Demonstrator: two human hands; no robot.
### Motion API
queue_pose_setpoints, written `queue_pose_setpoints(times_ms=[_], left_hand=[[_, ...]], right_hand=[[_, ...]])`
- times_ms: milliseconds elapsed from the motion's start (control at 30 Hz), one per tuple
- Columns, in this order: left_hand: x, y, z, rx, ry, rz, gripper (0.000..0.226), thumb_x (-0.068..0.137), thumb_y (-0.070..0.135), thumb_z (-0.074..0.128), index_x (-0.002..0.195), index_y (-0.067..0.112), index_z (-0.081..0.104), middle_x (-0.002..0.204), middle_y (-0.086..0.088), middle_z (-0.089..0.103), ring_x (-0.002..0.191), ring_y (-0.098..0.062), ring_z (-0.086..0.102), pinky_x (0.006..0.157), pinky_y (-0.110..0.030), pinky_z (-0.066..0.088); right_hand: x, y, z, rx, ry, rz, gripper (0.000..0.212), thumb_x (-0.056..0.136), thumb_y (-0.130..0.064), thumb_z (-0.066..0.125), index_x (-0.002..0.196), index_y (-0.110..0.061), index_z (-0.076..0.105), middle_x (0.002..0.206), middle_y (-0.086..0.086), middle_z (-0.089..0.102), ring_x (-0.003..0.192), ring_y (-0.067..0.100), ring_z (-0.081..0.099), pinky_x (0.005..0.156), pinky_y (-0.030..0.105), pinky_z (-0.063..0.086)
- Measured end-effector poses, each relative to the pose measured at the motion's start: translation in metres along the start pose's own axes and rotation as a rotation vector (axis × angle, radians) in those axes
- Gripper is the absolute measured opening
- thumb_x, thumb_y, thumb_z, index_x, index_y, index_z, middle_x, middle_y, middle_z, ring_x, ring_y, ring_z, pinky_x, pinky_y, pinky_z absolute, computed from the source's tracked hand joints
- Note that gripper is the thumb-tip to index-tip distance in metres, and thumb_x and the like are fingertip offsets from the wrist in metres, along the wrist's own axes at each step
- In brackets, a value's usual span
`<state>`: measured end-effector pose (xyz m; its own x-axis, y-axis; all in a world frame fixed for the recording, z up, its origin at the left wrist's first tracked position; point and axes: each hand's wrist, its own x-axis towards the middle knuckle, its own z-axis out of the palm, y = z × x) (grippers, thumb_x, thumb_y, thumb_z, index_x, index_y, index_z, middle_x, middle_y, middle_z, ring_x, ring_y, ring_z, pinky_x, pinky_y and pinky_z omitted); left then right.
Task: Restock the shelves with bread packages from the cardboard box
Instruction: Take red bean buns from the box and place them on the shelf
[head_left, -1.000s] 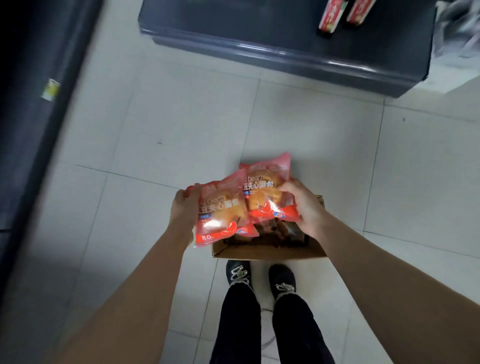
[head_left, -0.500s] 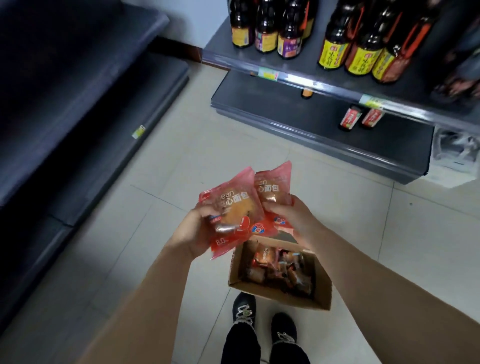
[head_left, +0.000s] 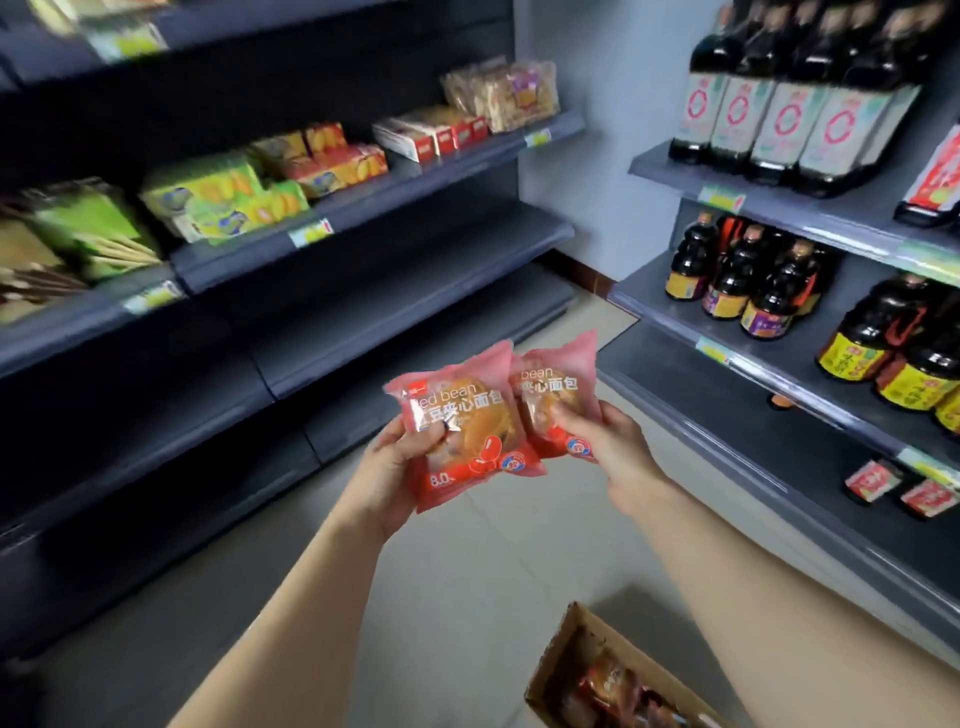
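2 red-bean bread packages held up mid-frame. Left hand (head_left: 400, 462) grip clenched on the left package (head_left: 467, 431), thumb on its face, fingers behind; right hand (head_left: 602, 447) grip pinching the right package (head_left: 558, 395) at its lower half; the 2 wrappers overlap at their inner edges, touching. Cardboard box (head_left: 561, 654) on the floor (head_left: 493, 561) at 5 o'clock, open, more packages inside, only partly in frame. Snack shelves at 9 to 11 o'clock; a bare shelf (head_left: 426, 280) at 10 o'clock, under the biscuit packs (head_left: 332, 161), looks the likely drop spot, judgement only. Sauce bottles (head_left: 748, 280) at 2 to 3 o'clock, not the target.

Risks:
- Wrappers look like slick film, each held by 1 hand, so a loose pinch could let 1 slide out and drop.
- Squeezing harder to stop that could crush the soft bun.
- Placing 2 at once, the overlapped edges may snag and drag 1 off the shelf lip.
- Box sits low at 5 o'clock, out of sight while facing the shelves; a step that way could kick it.
- Left side is blurred, labels unreadable, so a wrong-slot placement is possible.
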<state>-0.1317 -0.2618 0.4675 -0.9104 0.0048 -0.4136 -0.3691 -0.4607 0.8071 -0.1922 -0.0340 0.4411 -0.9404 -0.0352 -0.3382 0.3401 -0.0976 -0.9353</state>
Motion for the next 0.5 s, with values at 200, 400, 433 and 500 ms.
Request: queue_pose_setpoints(times_ms=[200,400,433,500], left_hand=[[-0.040,0.078,-0.062,-0.002,0.215,0.166,0.044,0.079,0.015,0.069,0.122,0.009,0.061,0.124,-0.022,0.063,0.109,-0.043,0.062,0.091,-0.062,0.048],[-0.077,0.158,-0.118,-0.009,0.346,0.338,0.035,0.079,0.010,0.067,0.113,0.004,0.062,0.103,-0.020,0.071,0.081,-0.032,0.071,0.066,-0.047,0.059],[-0.082,0.171,-0.128,-0.012,0.367,0.363,0.032,0.079,0.009,0.068,0.110,0.004,0.063,0.098,-0.018,0.072,0.076,-0.030,0.072,0.061,-0.044,0.058],[-0.090,0.196,-0.149,-0.009,0.394,0.402,0.037,0.075,0.010,0.071,0.110,0.004,0.063,0.095,-0.017,0.072,0.073,-0.029,0.072,0.060,-0.043,0.057]], right_hand=[[0.004,-0.049,0.107,-0.016,-0.093,-0.080,0.050,0.070,-0.026,0.085,0.108,-0.011,0.055,0.103,0.006,0.068,0.089,0.020,0.068,0.072,0.027,0.050],[0.008,-0.092,0.210,-0.113,-0.181,-0.175,0.036,0.070,-0.034,0.083,0.090,-0.016,0.060,0.095,0.005,0.071,0.089,0.022,0.068,0.080,0.037,0.053],[0.008,-0.100,0.228,-0.131,-0.189,-0.196,0.035,0.071,-0.035,0.082,0.089,-0.015,0.060,0.094,0.005,0.070,0.089,0.023,0.068,0.081,0.039,0.054],[0.004,-0.117,0.265,-0.143,-0.210,-0.237,0.033,0.073,-0.034,0.081,0.085,-0.014,0.059,0.090,0.004,0.070,0.087,0.022,0.066,0.080,0.038,0.054]])
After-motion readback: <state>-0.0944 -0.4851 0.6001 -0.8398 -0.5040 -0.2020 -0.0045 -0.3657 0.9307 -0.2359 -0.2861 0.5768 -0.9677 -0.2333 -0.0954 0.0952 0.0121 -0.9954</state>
